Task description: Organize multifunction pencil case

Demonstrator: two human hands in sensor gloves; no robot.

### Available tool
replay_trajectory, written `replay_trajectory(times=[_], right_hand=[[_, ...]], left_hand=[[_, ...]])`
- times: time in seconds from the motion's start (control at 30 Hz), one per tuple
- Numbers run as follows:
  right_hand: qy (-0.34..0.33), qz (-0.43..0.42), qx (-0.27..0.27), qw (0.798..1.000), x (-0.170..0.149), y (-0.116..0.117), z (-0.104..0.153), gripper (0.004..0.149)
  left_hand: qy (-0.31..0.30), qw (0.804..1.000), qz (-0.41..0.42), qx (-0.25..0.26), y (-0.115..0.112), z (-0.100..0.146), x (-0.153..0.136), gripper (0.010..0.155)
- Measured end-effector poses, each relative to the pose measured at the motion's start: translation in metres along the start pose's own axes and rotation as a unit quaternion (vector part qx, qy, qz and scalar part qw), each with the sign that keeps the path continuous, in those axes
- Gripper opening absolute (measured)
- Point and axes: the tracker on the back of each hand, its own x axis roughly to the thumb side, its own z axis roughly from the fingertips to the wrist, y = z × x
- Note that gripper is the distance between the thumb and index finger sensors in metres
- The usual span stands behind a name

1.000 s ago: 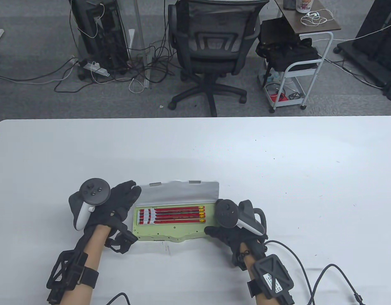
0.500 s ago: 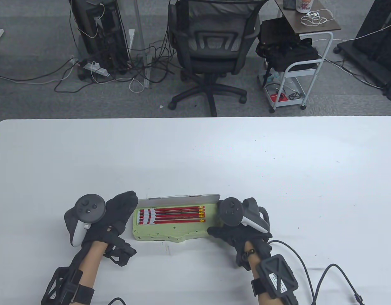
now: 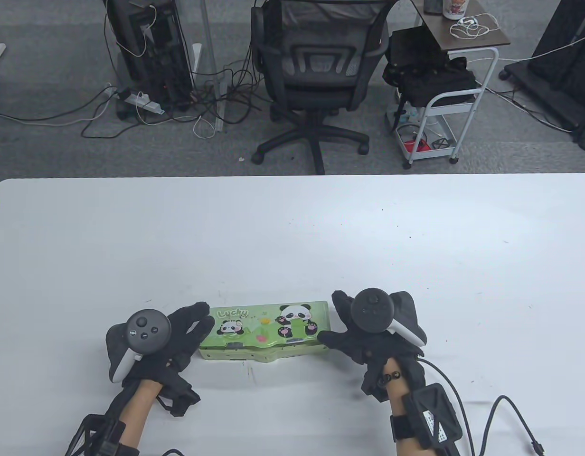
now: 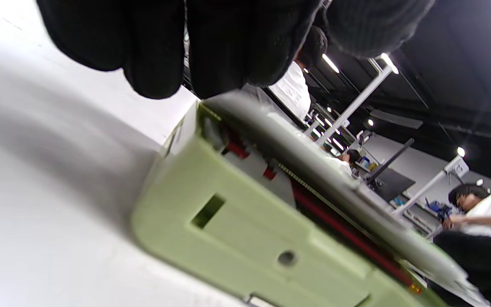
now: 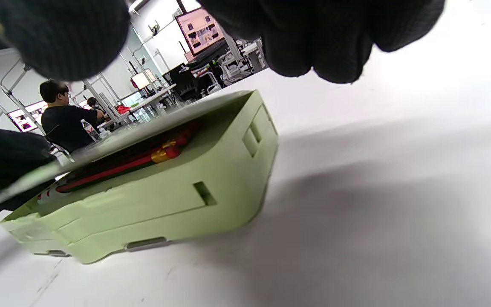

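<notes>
Your left hand [image 3: 178,332] rests at the left end of the green panda pencil case [image 3: 264,332], fingers spread and touching its lid; your right hand [image 3: 363,332] flanks the right end, fingers loosely apart, not gripping. You likely bracket the case so it stays put while the lid comes down. The case sits near the tabletop's [image 3: 292,228] front edge, slightly left of centre. The wrist views show the lid [image 5: 143,128] not fully seated, with red pencils [image 5: 143,164] visible in the gap. 1 second ago the lid stood open, showing 4 pencils; now it is nearly closed.
</notes>
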Motion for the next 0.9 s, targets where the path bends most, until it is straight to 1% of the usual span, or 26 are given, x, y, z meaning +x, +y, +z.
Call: replay_trajectory(times=[0.1, 0.2, 0.33, 0.8, 0.87, 0.9], right_hand=[[0.003, 0.030, -0.010, 1.000, 0.008, 0.011, -0.005, 0.092], [0.001, 0.091, 0.010, 0.996, 0.019, 0.024, -0.011, 0.090], [0.009, 0.153, 0.015, 0.988, 0.029, 0.033, -0.014, 0.090], [0.012, 0.155, 0.012, 0.988, 0.030, 0.032, -0.012, 0.088], [0.009, 0.156, -0.003, 0.988, 0.029, 0.027, -0.010, 0.087], [0.008, 0.149, -0.024, 0.988, 0.028, 0.022, -0.009, 0.087]], left_hand=[[-0.004, 1.000, -0.028, 0.004, -0.005, 0.002, 0.003, 0.062], [-0.005, 0.999, -0.040, 0.005, -0.008, 0.003, 0.005, 0.063], [-0.021, 0.996, -0.091, 0.009, -0.011, 0.002, 0.008, 0.062], [-0.051, 0.989, -0.138, 0.006, -0.010, 0.001, 0.009, 0.062], [-0.050, 0.986, -0.156, 0.009, -0.008, 0.001, 0.009, 0.063], [-0.052, 0.983, -0.176, 0.015, -0.005, 0.001, 0.009, 0.064]])
